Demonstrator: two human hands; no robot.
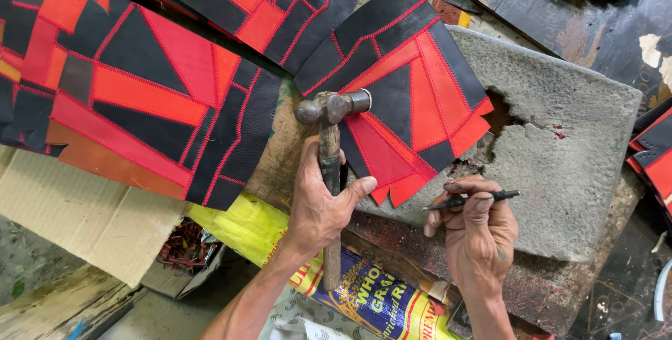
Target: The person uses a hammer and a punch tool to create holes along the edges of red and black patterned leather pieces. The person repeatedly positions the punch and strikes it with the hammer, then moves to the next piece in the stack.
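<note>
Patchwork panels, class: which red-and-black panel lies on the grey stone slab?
The fan-shaped panel beside the hammer head; the other panels lie left, off the stone slab.

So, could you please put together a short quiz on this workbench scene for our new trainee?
1. Which tool does the left hand hold?
2. True or false: the right hand holds a pair of scissors.
3. Multiple choice: the patchwork panel by the hammer head lies partly on: A) a grey stone slab, B) a glass sheet, C) a metal tray.

Key
1. A hammer with a wooden handle, its head over the panel's edge.
2. False: it holds a thin dark punch, lying roughly level.
3. A, the stone slab, which is chipped at the middle.
</note>
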